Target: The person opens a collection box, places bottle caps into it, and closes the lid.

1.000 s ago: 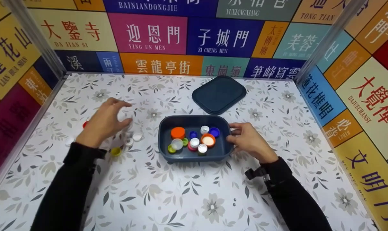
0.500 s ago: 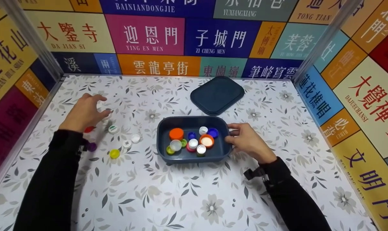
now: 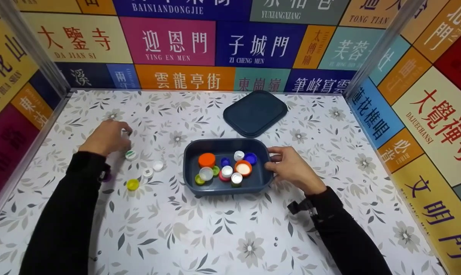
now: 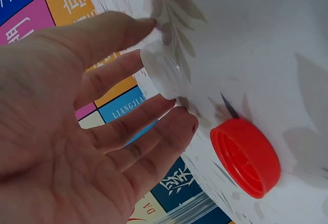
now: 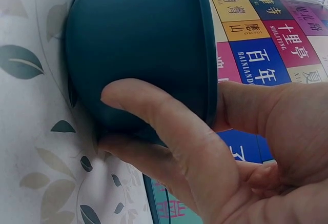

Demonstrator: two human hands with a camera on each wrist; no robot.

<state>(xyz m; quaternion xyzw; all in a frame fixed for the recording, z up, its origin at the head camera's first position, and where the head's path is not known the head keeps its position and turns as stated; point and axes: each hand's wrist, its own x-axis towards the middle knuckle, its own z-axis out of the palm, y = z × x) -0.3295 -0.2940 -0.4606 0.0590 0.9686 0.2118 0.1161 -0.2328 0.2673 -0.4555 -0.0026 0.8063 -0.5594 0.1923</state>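
Left wrist view: a translucent cap (image 4: 163, 70) is framed between the thumb and spread fingers of the left hand (image 3: 105, 137); whether it is touched cannot be told. Well to its right, a box (image 3: 223, 189), long axis crosswise, is gripped at its right end by the right hand (image 3: 294, 168). The cap is hidden in the head view.

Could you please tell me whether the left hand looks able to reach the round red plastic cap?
Probably yes: in the left wrist view, the red cap lies near the left hand, with nothing visible between them, though a translucent round plastic cap lies closer to it.
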